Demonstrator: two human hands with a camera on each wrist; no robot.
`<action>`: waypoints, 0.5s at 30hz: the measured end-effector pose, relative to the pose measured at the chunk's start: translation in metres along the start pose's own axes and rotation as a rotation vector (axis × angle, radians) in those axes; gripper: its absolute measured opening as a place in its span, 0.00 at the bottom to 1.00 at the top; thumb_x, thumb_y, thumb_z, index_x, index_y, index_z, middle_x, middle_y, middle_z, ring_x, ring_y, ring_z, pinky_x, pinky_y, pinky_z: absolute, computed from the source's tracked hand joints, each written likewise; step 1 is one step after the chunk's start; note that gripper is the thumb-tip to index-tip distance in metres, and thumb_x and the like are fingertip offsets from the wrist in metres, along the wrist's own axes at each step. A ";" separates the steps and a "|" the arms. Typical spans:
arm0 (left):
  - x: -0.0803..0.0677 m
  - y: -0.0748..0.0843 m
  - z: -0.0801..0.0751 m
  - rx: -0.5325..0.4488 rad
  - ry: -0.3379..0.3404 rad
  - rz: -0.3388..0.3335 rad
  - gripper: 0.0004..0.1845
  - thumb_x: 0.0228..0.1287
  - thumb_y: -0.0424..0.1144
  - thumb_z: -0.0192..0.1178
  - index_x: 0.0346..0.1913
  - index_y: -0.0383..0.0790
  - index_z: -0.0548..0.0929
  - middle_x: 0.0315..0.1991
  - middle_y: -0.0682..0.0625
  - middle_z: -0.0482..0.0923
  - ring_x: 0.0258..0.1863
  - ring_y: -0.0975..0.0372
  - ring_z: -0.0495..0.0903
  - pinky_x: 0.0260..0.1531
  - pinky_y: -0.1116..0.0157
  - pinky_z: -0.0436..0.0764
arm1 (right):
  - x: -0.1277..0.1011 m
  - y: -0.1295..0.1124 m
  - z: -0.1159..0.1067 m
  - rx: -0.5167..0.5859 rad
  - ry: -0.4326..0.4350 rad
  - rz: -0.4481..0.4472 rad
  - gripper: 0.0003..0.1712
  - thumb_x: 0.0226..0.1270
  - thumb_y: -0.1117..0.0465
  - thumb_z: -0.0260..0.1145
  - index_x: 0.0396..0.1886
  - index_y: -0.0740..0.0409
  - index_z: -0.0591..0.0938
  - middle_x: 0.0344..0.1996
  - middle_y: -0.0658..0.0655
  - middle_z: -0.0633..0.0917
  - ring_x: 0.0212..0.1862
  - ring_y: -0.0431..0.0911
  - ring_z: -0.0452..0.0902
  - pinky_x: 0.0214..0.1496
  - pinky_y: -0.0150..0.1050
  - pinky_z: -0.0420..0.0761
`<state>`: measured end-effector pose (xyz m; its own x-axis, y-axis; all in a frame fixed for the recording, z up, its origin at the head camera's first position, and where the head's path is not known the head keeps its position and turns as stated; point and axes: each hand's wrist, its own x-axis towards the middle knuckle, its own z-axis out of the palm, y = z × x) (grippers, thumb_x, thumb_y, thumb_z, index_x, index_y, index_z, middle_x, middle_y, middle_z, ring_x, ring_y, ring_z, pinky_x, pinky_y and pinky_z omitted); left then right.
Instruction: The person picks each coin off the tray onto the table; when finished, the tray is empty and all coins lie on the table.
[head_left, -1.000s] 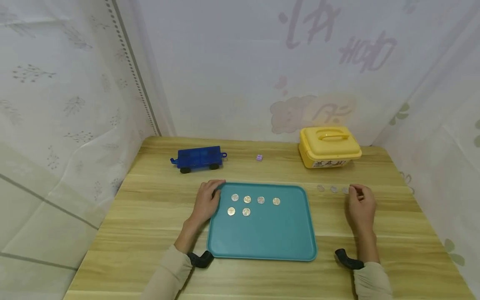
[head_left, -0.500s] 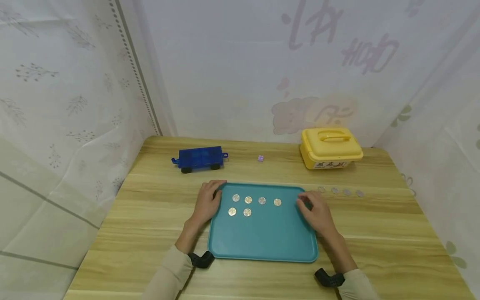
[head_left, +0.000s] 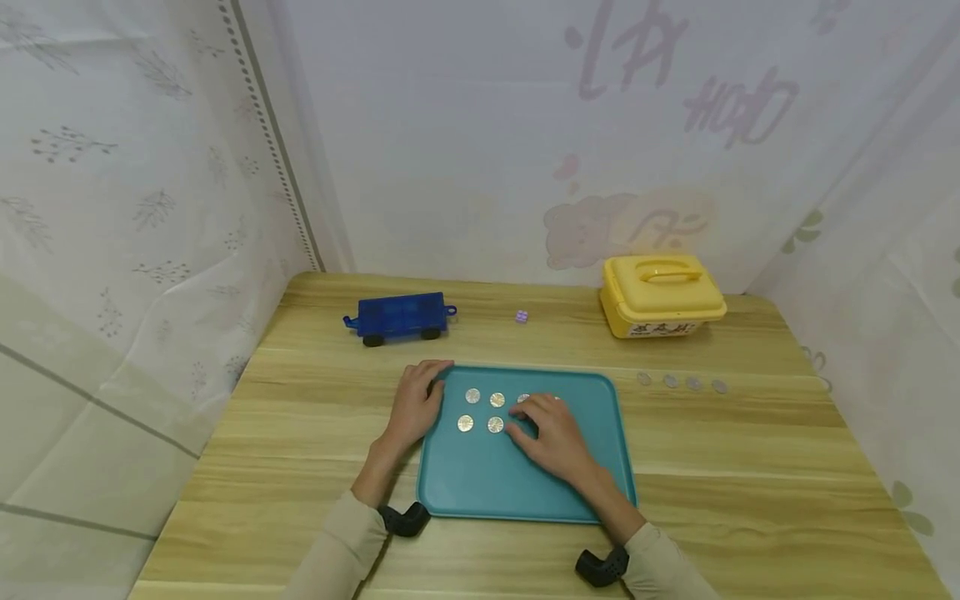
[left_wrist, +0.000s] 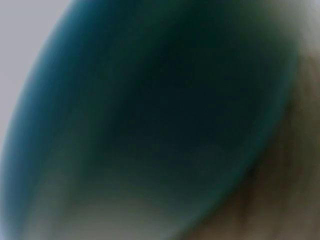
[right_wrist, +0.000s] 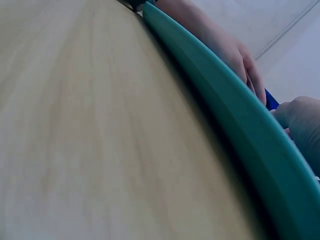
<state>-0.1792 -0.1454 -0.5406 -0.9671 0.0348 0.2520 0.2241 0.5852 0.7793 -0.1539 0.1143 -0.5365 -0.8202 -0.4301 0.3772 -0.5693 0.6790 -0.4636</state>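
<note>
I log right hand (head_left: 550, 440) shifted inward from tray's (head_left: 480, 487) right rim since half second ago; fingers curved toward thumb, cannot tell whether pinching. It now blocks part of top-row coins (head_left: 497, 400); lower pair shows beside thumb. Left hand (head_left: 412, 406) unchanged, relaxed at left rim. Four table coins (head_left: 693, 383) right of tray. Blue cart (head_left: 402, 317), purple block (head_left: 522, 317), yellow box (head_left: 663, 297) behind.

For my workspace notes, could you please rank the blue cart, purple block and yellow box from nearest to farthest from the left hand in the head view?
1. Blue cart: just beyond the left hand.
2. Purple block: beyond and to its right.
3. Yellow box: farthest right.
</note>
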 end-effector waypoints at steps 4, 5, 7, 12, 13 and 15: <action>0.000 0.001 0.000 0.001 -0.001 -0.003 0.19 0.70 0.28 0.54 0.61 0.40 0.82 0.59 0.43 0.80 0.49 0.50 0.73 0.51 0.54 0.72 | 0.003 -0.008 0.006 -0.028 0.014 -0.004 0.11 0.60 0.50 0.75 0.39 0.47 0.87 0.36 0.45 0.84 0.42 0.41 0.77 0.47 0.42 0.76; 0.000 0.001 0.000 0.003 -0.001 -0.003 0.19 0.70 0.28 0.54 0.61 0.40 0.82 0.59 0.44 0.80 0.49 0.50 0.73 0.52 0.54 0.72 | 0.003 -0.010 0.008 -0.038 0.015 -0.012 0.11 0.59 0.49 0.75 0.39 0.47 0.87 0.35 0.45 0.84 0.41 0.41 0.76 0.46 0.42 0.76; 0.000 0.001 0.000 0.006 -0.002 -0.001 0.19 0.70 0.28 0.54 0.61 0.40 0.82 0.59 0.44 0.80 0.49 0.51 0.73 0.52 0.54 0.72 | 0.003 -0.012 0.010 -0.050 0.023 -0.032 0.11 0.59 0.49 0.75 0.38 0.46 0.87 0.35 0.44 0.83 0.41 0.41 0.76 0.46 0.41 0.76; 0.000 0.000 0.001 -0.002 -0.002 -0.006 0.19 0.70 0.28 0.54 0.61 0.40 0.82 0.59 0.44 0.80 0.49 0.51 0.73 0.52 0.55 0.72 | 0.004 -0.013 0.014 -0.054 0.040 -0.053 0.10 0.58 0.50 0.75 0.37 0.46 0.87 0.35 0.46 0.84 0.40 0.43 0.76 0.46 0.42 0.76; 0.000 0.000 0.001 -0.003 -0.001 -0.005 0.19 0.70 0.28 0.54 0.61 0.40 0.82 0.59 0.44 0.80 0.49 0.50 0.73 0.52 0.54 0.72 | 0.004 -0.013 0.015 -0.050 0.039 -0.051 0.10 0.58 0.51 0.75 0.37 0.46 0.87 0.35 0.46 0.84 0.40 0.43 0.76 0.46 0.42 0.75; 0.000 0.000 0.002 -0.002 -0.001 -0.001 0.19 0.70 0.28 0.54 0.61 0.40 0.82 0.59 0.43 0.80 0.49 0.50 0.73 0.52 0.54 0.72 | 0.004 -0.013 0.014 -0.047 0.030 -0.041 0.10 0.59 0.51 0.75 0.38 0.47 0.87 0.35 0.47 0.84 0.40 0.44 0.76 0.46 0.43 0.75</action>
<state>-0.1798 -0.1439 -0.5415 -0.9674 0.0347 0.2509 0.2234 0.5837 0.7806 -0.1503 0.0953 -0.5407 -0.7938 -0.4407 0.4192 -0.5985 0.6887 -0.4092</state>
